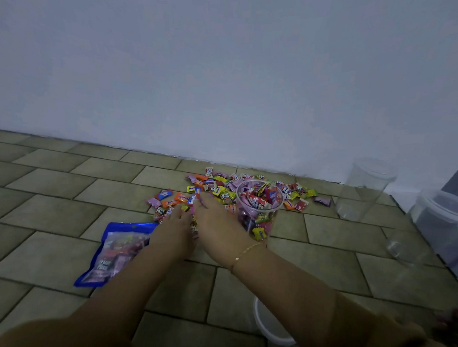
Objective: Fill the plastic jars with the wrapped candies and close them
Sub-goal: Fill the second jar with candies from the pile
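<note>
A heap of wrapped candies [219,190] in many colours lies on the tiled floor near the wall. Among them stands a clear plastic jar [259,214], open at the top and mostly filled with candies. My left hand [174,230] lies palm down on the near left edge of the heap, fingers stretched onto the candies. My right hand [216,222], with a thin gold bracelet at the wrist, lies beside it, just left of the jar, with its fingers reaching forward over the candies. Neither hand visibly grips anything.
A blue candy bag [114,252] lies on the floor under my left forearm. An empty clear jar [363,189] stands at the right by the wall, and another clear jar [403,249] sits nearer. Stacked clear tubs [443,222] fill the right edge. A white lid [268,324] lies below my right arm.
</note>
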The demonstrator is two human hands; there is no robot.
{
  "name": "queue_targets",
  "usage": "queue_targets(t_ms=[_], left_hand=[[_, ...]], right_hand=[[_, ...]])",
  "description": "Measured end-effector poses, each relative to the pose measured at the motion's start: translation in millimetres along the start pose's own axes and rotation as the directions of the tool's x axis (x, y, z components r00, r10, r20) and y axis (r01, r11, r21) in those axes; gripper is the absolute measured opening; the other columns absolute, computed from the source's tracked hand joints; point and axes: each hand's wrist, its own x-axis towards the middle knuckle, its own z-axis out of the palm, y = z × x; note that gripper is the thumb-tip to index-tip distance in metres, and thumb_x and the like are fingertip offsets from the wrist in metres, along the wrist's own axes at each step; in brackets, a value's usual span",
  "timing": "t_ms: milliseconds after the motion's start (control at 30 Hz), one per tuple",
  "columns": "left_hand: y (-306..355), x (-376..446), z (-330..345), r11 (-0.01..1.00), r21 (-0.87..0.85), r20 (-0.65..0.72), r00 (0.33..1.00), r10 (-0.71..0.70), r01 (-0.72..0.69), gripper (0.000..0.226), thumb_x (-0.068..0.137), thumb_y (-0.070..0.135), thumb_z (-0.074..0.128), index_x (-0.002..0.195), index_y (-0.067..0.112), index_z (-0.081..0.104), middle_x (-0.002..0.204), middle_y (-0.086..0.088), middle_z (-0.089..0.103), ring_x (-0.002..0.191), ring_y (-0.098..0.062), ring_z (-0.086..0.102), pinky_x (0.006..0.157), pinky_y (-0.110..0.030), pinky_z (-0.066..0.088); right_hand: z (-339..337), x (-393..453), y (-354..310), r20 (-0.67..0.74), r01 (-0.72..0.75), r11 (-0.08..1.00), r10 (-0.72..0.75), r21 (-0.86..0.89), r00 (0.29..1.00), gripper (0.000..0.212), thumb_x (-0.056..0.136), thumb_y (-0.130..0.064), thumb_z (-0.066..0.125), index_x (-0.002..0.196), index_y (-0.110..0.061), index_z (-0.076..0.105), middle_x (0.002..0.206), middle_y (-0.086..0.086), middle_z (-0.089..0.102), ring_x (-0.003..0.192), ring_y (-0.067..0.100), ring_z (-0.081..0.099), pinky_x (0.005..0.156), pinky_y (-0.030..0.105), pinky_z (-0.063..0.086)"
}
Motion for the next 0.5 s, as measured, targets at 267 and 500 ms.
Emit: queue_targets(t_ms=[267, 500], left_hand=[[-2.3, 4.3, 2.7, 0.992, 0.111, 0.109, 0.993, 0.050, -0.062, 0.081, 0.088, 0.027, 0.062, 0.151, 0.016, 0.013, 0.159, -0.005, 0.008, 0.147, -0.026, -0.005, 0.119, -0.044, 0.009], [-4.1, 0.3, 6.4, 0.997, -0.056, 0.042, 0.997, 0.058, -0.056, 0.063, 0.089, 0.012, 0.058, 0.145, 0.018, 0.031, 0.151, -0.005, 0.024, 0.137, -0.022, 0.030, 0.113, -0.036, 0.031]], right_hand=[[56.4, 39.8, 21.5, 0.269, -0.060, 0.983, 0.106, -0.175, 0.957, 0.079, 0.094, -0.023, 0.052, 0.150, -0.006, -0.002, 0.157, 0.016, -0.006, 0.144, 0.037, -0.011, 0.117, 0.046, 0.004], [75.4, 47.3, 31.6, 0.258, -0.145, 0.979, 0.178, -0.141, 0.950, 0.058, 0.098, -0.024, 0.040, 0.149, -0.011, 0.016, 0.154, 0.012, 0.016, 0.141, 0.036, 0.014, 0.111, 0.049, 0.025]])
